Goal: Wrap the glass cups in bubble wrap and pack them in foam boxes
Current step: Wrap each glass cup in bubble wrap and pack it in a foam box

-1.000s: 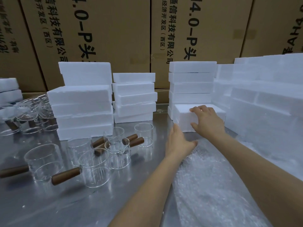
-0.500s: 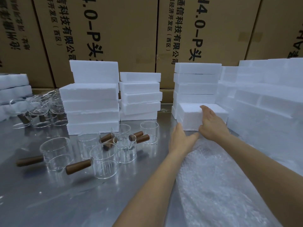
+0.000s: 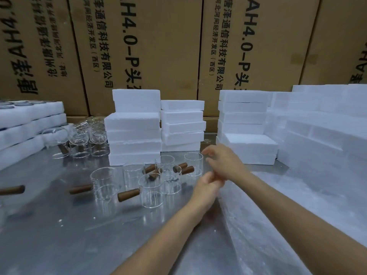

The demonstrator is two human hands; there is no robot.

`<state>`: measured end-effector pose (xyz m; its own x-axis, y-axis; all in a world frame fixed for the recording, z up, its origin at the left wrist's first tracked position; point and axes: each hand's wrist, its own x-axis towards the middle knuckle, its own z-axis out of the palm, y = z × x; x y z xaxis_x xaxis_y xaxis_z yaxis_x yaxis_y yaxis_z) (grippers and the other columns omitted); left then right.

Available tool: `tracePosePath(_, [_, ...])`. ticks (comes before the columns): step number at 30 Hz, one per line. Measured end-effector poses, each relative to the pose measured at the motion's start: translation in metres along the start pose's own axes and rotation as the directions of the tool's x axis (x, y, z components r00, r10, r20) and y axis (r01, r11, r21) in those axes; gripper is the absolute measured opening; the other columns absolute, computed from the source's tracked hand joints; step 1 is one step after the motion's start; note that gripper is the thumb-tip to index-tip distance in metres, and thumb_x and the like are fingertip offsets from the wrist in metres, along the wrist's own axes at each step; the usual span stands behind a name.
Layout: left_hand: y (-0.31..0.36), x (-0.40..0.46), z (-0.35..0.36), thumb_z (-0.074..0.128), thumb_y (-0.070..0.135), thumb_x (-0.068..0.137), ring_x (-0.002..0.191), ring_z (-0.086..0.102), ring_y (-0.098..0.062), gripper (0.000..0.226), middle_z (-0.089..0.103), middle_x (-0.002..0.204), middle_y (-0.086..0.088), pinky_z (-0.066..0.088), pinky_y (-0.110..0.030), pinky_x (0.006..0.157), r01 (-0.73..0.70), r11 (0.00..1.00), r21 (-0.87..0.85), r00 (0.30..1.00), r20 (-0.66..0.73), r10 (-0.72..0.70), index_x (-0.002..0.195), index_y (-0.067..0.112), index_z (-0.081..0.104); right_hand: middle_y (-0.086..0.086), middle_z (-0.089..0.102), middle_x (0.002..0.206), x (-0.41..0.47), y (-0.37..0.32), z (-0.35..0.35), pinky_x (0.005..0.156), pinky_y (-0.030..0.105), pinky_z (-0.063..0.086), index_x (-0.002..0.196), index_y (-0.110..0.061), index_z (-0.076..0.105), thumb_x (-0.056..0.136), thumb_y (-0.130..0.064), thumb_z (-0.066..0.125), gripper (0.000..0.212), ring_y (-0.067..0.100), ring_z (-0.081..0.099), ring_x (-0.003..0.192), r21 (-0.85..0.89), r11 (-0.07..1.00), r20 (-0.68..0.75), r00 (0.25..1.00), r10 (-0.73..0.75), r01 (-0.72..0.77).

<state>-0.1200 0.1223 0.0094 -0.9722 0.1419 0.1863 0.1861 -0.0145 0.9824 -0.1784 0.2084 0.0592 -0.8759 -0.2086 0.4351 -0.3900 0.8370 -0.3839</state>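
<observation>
On the steel table [image 3: 59, 235] your glass cups [image 3: 151, 192] stood upright, clear, brown wooden handles sticking out sideways, mostly toward your left. Just right of them lay the bubble wrap sheet [image 3: 258, 215], running away from you toward the foam boxes [image 3: 249, 147]. Your right hand [image 3: 224, 163] hovered blurred above the far cup [image 3: 193, 163], fingers loosely apart, holding nothing. Your left hand [image 3: 206, 187] met it from below; its grip I couldn't tell.

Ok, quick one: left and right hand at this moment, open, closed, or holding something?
Left hand: cannot tell; its fingers are hidden under the right hand.
Right hand: open, fingers loosely bent, blurred, holding nothing visible.
</observation>
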Motion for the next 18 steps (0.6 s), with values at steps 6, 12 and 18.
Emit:
tracePosePath(6, [0.003, -0.028, -0.018, 0.049, -0.005, 0.090, 0.068, 0.062, -0.012, 0.024, 0.062, 0.075, -0.001, 0.043, -0.017, 0.063, -0.025, 0.996, 0.091, 0.999, -0.020, 0.027, 0.085, 0.014, 0.063, 0.002, 0.064, 0.113, 0.003, -0.012, 0.021, 0.082, 0.035, 0.049, 0.119, -0.027, 0.056, 0.093, -0.022, 0.051, 0.027, 0.021, 0.058, 0.099, -0.062, 0.990, 0.090, 0.988, 0.129, -0.124])
tracePosePath(12, [0.010, -0.037, -0.022, 0.052, -0.005, 0.089, 0.078, 0.055, -0.022, 0.029, 0.062, 0.075, -0.008, 0.042, -0.030, 0.074, -0.003, 0.997, 0.081, 1.000, 0.016, 0.002, 0.071, 0.016, 0.061, -0.001, 0.069, 0.100, 0.004, -0.016, 0.028, 0.069, 0.030, 0.044, 0.093, -0.023, 0.054, 0.094, -0.020, 0.050, 0.005, 0.020, 0.059, 0.086, -0.143, 0.973, 0.090, 0.977, 0.193, -0.179])
tracePosePath(18, [0.016, -0.044, -0.026, 0.054, -0.001, 0.090, 0.060, 0.058, -0.003, 0.026, 0.063, 0.067, 0.005, 0.045, -0.015, 0.063, 0.016, 1.000, 0.003, 1.000, 0.017, -0.016, 0.077, 0.019, 0.065, 0.001, 0.066, 0.096, -0.006, -0.018, 0.010, 0.073, 0.035, 0.048, 0.099, -0.017, 0.052, 0.095, -0.015, 0.042, 0.011, 0.021, 0.057, 0.083, -0.137, 0.969, -0.148, 0.972, 0.184, -0.205])
